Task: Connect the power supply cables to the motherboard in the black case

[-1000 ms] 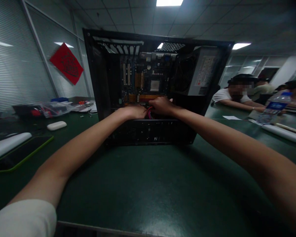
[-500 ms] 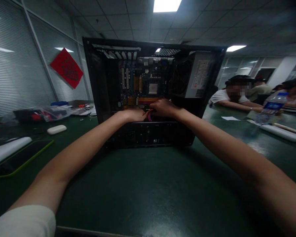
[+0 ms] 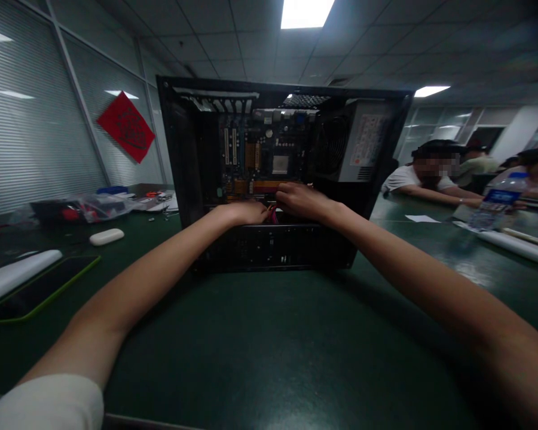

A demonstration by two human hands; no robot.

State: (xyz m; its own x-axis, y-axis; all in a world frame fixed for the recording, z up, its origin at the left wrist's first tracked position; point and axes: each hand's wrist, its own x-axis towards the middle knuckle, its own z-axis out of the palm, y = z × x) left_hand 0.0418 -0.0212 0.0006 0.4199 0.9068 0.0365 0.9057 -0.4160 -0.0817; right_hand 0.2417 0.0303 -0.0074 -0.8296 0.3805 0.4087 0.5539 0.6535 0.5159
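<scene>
An open black computer case (image 3: 173, 155) stands upright before me, its inside facing me. Both of my hands reach over its lower front rail. My left hand (image 3: 246, 212) is closed at a bundle of coloured wires (image 3: 274, 216), fingertips pinched against it. From the other side my right hand (image 3: 301, 199) is bent over the same wires, its fingers closed and partly hidden. Behind my hands is the motherboard (image 3: 262, 140) with its slots and a square silver socket area. A grey power supply (image 3: 370, 137) with a fan sits at the upper right of the case.
The case rests on a green table (image 3: 269, 334). At left lie a green-edged phone (image 3: 45, 286), a white oval case (image 3: 106, 237) and a plastic bag (image 3: 103, 206). A water bottle (image 3: 497, 203) stands at right, near a seated person (image 3: 424, 173).
The whole view has shifted slightly, so everything sits a little lower and to the right. Both hands stay at the coloured wires, with only small finger movement.
</scene>
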